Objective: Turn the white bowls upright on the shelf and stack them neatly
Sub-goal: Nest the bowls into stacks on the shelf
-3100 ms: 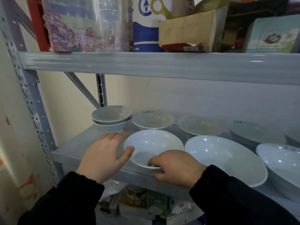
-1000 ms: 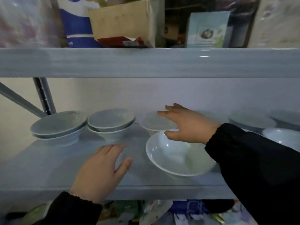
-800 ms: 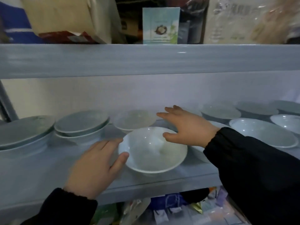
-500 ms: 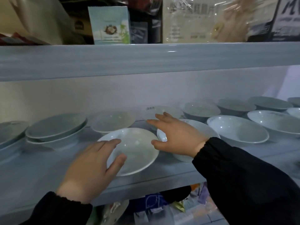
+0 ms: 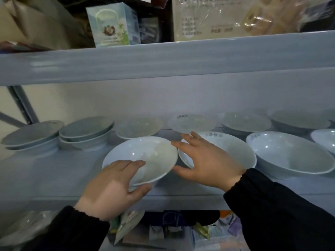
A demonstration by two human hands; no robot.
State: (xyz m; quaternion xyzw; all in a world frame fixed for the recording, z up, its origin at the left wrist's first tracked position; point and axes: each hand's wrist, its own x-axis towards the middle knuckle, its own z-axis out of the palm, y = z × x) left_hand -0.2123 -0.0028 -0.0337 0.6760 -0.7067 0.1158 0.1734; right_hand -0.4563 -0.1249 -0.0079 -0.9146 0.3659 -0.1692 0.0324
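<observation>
A white bowl stands upright at the front of the grey shelf, tipped slightly toward me. My left hand pinches its near rim, fingers inside and thumb under the outer wall. My right hand is spread flat, fingertips touching the bowl's right rim, and it covers part of a second upright bowl. A third upright bowl sits further right. Two short stacks of bowls stand at the back left.
Several single upright bowls line the back row. The upper shelf beam hangs low above, loaded with boxes and bags. Packets fill the shelf below. A steel upright stands at the back left.
My left hand went from lying flat beside the bowl to pinching its near rim, and the bowl's near side has lifted a little. My right hand stayed at its right rim.
</observation>
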